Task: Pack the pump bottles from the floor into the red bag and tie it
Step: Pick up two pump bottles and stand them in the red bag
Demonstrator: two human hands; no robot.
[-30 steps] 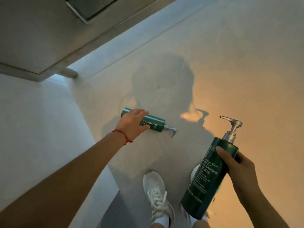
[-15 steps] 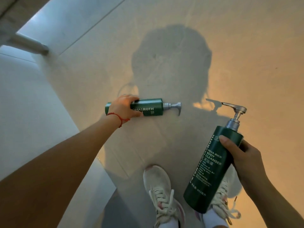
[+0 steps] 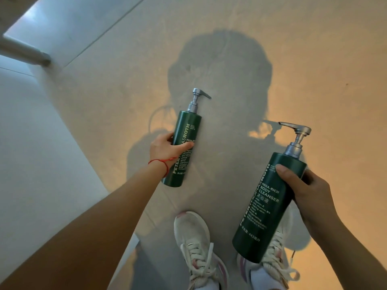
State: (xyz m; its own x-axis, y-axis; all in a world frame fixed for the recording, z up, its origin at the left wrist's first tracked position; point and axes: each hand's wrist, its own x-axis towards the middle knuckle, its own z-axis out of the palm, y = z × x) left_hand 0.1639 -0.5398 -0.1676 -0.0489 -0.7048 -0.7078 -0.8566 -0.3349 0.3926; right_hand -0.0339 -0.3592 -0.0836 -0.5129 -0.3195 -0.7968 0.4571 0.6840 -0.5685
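Observation:
Two dark green pump bottles with silver pump heads are in view. My left hand (image 3: 167, 147), with a red string on its wrist, grips the smaller-looking bottle (image 3: 185, 141) around its middle; it is held off the floor with its pump pointing away from me. My right hand (image 3: 301, 185) grips the nearer bottle (image 3: 266, 208), labelled body cleanser, around its upper body, pump up and tilted right. The red bag is not in view.
A pale grey floor (image 3: 272, 59) lies below with my shadow across it and warm orange light on the right. My two white lace-up shoes (image 3: 196, 248) stand at the bottom. A white surface (image 3: 31, 143) runs along the left, with a metal leg (image 3: 25, 55) at the upper left.
My left hand has lifted its bottle from lying sideways on the floor and turned it so the pump points away. The right hand's bottle has stayed roughly where it was.

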